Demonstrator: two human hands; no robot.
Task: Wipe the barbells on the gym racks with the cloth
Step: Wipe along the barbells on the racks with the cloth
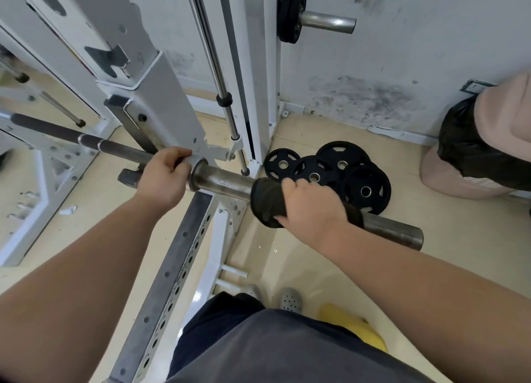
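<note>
A steel barbell (227,181) lies across the white rack (161,95), its thick bare sleeve pointing right toward me. My left hand (163,178) grips the bar just inside the sleeve collar. A dark cloth (265,201) is wrapped around the middle of the sleeve, and my right hand (310,210) is closed over it from above. The sleeve's free end (402,234) sticks out past the cloth. The bar's dark shaft runs off to the left.
Several black weight plates (330,173) lie on the floor by the rack's corner post. A plate peg with black plates (293,15) juts from the upright above. A pale bin with a black bag (471,153) stands at the right wall. My feet are below.
</note>
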